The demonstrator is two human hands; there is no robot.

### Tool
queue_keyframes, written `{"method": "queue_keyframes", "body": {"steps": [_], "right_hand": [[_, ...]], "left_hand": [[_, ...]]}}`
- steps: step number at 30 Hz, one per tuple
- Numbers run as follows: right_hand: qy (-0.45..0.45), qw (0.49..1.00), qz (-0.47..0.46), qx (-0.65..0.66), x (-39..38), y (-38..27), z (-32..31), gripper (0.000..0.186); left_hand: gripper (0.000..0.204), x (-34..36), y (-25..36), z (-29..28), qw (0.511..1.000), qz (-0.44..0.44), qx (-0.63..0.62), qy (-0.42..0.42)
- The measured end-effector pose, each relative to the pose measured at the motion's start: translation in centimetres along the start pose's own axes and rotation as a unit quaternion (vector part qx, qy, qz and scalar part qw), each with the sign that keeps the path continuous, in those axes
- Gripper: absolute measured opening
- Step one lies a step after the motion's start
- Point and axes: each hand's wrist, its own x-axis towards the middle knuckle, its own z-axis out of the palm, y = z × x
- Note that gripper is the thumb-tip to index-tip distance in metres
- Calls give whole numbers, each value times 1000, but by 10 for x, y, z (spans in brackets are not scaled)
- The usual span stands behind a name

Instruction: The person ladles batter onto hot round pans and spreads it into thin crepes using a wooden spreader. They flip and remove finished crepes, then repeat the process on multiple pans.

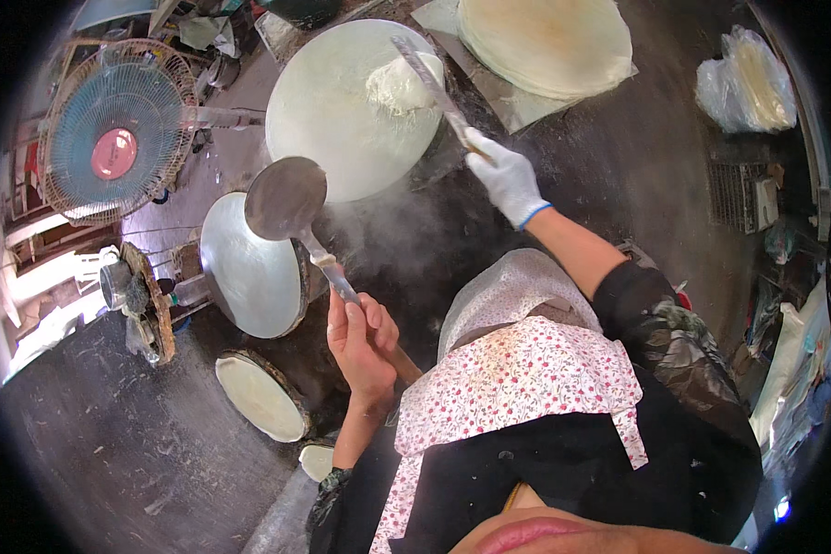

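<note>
My left hand (362, 340), bare, is closed around the handle of a round-headed metal ladle (286, 196), lifted between two round plates; whether its head is flat or hollow I cannot tell. A white glove with a blue cuff covers my right hand (508, 180), which grips a long, flat metal scraper (448, 103). The scraper's blade lies across a soft white lump of dough (395, 90). Under the dough is a large round griddle (337, 120) with a pale coated surface. Thin, round pale sheets (545, 42) are stacked to its right on a board.
A shiny round plate (249, 272) and a smaller cream-topped round (260, 399) stand at the left. Beyond them are a wire-guarded fan (118, 138) and a tilted round lid (146, 300). A clear plastic bag (748, 85) and a wire crate (731, 196) lie at the right.
</note>
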Motion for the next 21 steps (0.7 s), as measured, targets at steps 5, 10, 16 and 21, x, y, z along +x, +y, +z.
{"method": "queue_keyframes", "body": {"steps": [5, 10, 16, 21], "right_hand": [[-110, 993, 3, 44, 42, 6, 21, 43], [0, 999, -18, 45, 87, -19, 17, 40], [-207, 966, -94, -124, 81, -15, 17, 39], [-121, 981, -90, -119, 53, -5, -11, 40]], "left_hand": [[56, 12, 2, -12, 998, -21, -53, -35], [55, 50, 7, -12, 999, 15, -43, -25], [46, 148, 13, 1, 997, 44, -36, -46], [25, 159, 4, 6, 997, -10, -81, -3]]}}
